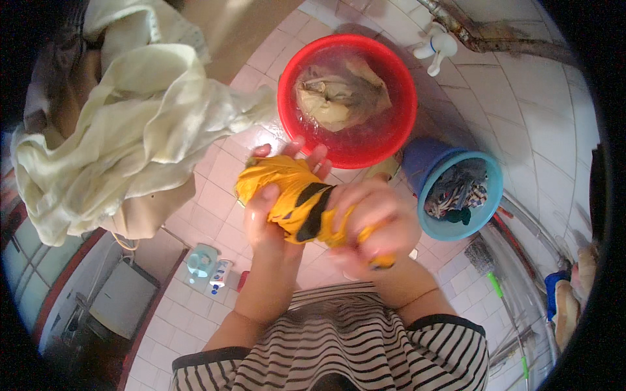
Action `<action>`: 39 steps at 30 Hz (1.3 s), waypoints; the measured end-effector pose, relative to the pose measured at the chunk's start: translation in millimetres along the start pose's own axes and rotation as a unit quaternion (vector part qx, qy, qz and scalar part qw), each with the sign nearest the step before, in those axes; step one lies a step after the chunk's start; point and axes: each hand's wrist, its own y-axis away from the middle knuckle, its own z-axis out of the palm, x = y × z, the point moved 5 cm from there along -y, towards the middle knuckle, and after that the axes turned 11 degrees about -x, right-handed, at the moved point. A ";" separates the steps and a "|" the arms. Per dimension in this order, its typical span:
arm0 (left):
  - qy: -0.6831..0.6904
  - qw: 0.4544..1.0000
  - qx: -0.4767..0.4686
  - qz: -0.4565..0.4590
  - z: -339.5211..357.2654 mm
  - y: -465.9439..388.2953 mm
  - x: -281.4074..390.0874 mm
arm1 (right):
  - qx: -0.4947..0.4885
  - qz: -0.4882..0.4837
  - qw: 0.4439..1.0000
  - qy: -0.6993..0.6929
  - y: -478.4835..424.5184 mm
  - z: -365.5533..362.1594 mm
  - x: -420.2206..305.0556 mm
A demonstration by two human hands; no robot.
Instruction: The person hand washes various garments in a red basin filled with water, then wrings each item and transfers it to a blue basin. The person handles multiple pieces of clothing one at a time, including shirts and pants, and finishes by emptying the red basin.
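Observation:
A twisted yellow cloth with black stripes (298, 200) stretches between my two hands. My left hand (266, 205) supports its thicker end, with the fingers showing beyond the cloth. Around the narrow end my right hand (376, 225) is clenched, slightly blurred; a small tip of the cloth sticks out below it. Just beyond my hands stands a red plastic basin (288, 124) with water in it. A beige cloth (337, 100) lies soaking there, partly under the surface.
Pale wet-looking fabric (132, 122) hangs at the left. A light-blue basin (496, 195) holding dark and patterned cloths sits on a darker blue bucket (420, 161). A white tap (440, 46) juts from the tiled wall. Bottles (201, 261) and a grey-headed brush (480, 256) flank me.

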 end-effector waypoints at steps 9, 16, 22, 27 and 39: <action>-0.528 0.711 -0.451 0.113 76.6 9.8 45.8 | 0.211 0.269 0.758 -0.555 13.1 -6.4 36.5; -0.616 0.501 -0.530 0.299 117.1 39.4 26.3 | 0.055 0.471 0.726 -0.499 7.0 12.5 38.1; -0.646 0.474 -0.536 0.267 97.4 46.4 -3.8 | -0.102 0.580 0.749 -0.304 27.0 18.1 65.8; -0.655 0.427 -0.568 0.256 73.8 51.8 -24.6 | -0.203 0.593 0.759 -0.179 45.6 19.8 91.1; -0.666 0.311 -0.666 0.128 -13.0 73.2 -94.6 | -0.308 0.581 0.753 -0.012 121.8 37.9 152.8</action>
